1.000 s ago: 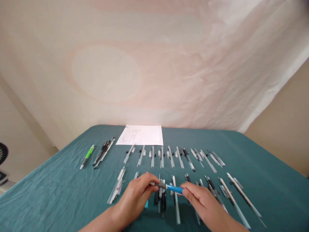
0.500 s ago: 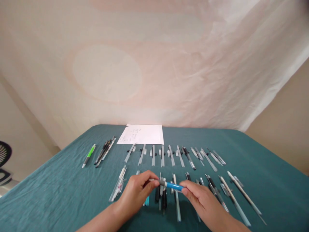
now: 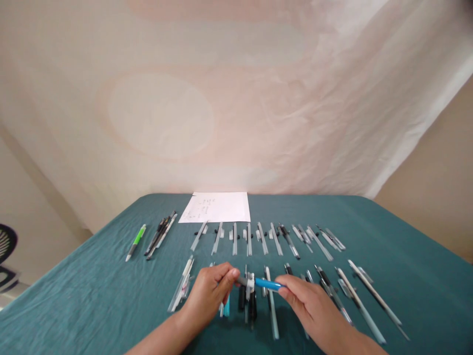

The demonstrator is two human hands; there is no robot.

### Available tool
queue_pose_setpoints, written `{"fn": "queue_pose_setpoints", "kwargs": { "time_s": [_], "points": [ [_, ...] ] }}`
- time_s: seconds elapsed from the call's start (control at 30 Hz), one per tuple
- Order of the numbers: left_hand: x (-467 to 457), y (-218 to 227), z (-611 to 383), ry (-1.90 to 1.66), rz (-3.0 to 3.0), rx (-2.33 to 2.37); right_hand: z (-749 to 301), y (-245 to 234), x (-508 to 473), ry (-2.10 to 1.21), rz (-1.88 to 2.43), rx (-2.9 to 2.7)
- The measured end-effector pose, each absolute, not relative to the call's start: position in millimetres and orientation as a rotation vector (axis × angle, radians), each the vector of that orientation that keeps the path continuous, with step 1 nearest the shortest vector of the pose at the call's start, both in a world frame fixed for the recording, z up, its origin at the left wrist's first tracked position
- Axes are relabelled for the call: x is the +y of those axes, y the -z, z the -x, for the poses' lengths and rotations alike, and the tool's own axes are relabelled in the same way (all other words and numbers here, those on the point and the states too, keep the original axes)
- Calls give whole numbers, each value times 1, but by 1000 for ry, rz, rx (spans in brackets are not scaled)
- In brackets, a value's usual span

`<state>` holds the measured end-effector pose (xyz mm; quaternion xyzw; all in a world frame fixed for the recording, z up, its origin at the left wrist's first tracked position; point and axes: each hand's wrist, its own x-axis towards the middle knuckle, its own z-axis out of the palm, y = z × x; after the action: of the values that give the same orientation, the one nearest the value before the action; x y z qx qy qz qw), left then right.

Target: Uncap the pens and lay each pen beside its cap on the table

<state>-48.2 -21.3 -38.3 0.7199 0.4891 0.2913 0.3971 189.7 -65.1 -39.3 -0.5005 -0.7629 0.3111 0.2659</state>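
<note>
In front of me, above the near row of pen parts, a blue pen (image 3: 269,284) with a grey grip lies nearly level between my two hands. The thumb and fingers of my left hand (image 3: 209,291) pinch its grey end. My right hand (image 3: 314,305) is closed around the blue barrel's other end. A whitish section shows between the grey and blue parts; whether they are separated there, I cannot tell. Below the pen lie black pen parts (image 3: 253,305) and a pale pen barrel (image 3: 272,310). Light-blue pieces (image 3: 226,306) are partly hidden beside my left hand.
A far row of clear barrels and small parts (image 3: 249,239) runs across the green cloth (image 3: 92,286). At left lie a green pen (image 3: 136,241) and a bunch of dark pens (image 3: 161,234). Behind them is a marked paper sheet (image 3: 221,207). More pen parts (image 3: 360,305) lie at right.
My left thumb and fingers have shifted slightly left and up along the grey end, showing more of it. My right hand stays closed on the blue barrel.
</note>
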Motion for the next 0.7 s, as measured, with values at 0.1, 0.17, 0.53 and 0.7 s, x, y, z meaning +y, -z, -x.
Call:
{"fn": "queue_pose_setpoints", "kwargs": {
  "time_s": [0.1,0.17,0.53,0.7],
  "points": [
    [-21,42,46,-751,-1649,1143,-190,41,-64,-804,1360,-2058],
    [-20,42,45,-769,-1490,1085,-190,41,-64,-791,1374,-2055],
    [-7,41,54,-1024,-936,860,-191,43,-62,-781,1448,-1995],
    [-4,40,55,-1172,-850,898,-194,47,-62,-779,1494,-1802]
  ]
}}
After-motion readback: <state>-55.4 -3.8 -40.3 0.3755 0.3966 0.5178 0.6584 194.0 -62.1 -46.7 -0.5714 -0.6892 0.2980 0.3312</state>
